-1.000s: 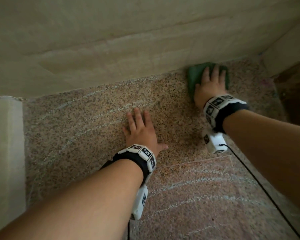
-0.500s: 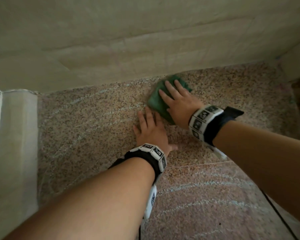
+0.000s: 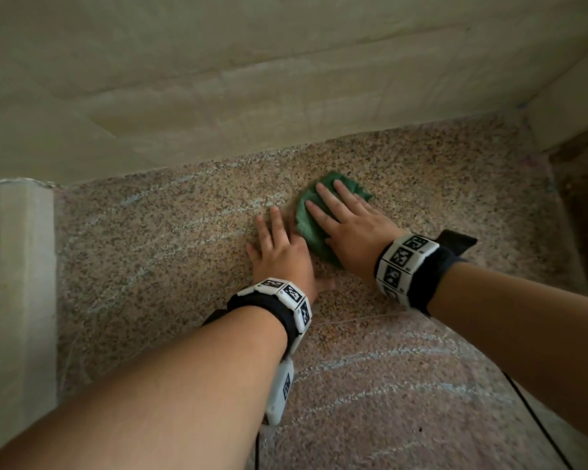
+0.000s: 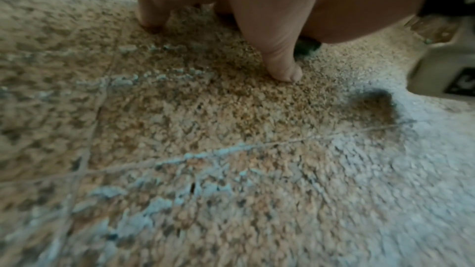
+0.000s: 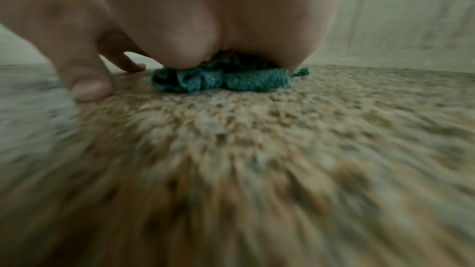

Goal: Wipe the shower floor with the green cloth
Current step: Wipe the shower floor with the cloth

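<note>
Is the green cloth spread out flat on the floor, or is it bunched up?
Bunched up. The green cloth shows folds and creases under the right hand, which presses it on the shower floor.

Speckled shower floor (image 3: 157,252) of tan granite-like tiles, crossed by thin grout lines and pale wipe streaks. Bunched green cloth (image 3: 311,220) lying on it near the wall, flat-pressed.

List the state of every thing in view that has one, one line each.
green cloth: bunched, flat on the floor under the right hand.
right hand: fingers straight, pressing on the cloth.
left hand: flat on the bare floor beside the cloth.
shower floor: speckled, with pale curved streaks.
</note>
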A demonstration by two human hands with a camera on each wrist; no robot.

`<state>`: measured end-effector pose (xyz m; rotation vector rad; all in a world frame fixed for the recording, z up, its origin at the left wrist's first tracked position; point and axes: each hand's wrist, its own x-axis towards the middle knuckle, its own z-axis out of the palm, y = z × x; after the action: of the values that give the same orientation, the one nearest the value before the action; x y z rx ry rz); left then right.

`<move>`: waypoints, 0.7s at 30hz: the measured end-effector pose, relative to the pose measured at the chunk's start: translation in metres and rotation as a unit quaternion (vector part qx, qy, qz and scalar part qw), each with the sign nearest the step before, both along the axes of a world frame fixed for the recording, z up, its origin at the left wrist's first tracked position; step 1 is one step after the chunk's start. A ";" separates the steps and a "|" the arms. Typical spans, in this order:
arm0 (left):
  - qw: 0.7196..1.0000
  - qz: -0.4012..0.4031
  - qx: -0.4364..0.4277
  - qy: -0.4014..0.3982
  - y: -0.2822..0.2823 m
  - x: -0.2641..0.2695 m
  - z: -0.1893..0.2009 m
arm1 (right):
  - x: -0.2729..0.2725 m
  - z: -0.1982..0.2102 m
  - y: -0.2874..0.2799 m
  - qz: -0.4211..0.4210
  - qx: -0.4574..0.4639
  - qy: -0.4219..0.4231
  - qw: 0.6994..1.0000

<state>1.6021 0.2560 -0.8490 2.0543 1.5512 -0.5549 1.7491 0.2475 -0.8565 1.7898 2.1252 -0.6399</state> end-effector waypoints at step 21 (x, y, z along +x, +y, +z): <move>0.999 -0.016 -0.025 0.022 0.004 0.002 0.001 | -0.012 -0.002 0.058 -0.007 0.005 0.019 1.000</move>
<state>1.6041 0.2602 -0.8480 2.0456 1.5167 -0.6466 1.7371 0.3052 -0.8583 1.8130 2.1470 -0.6734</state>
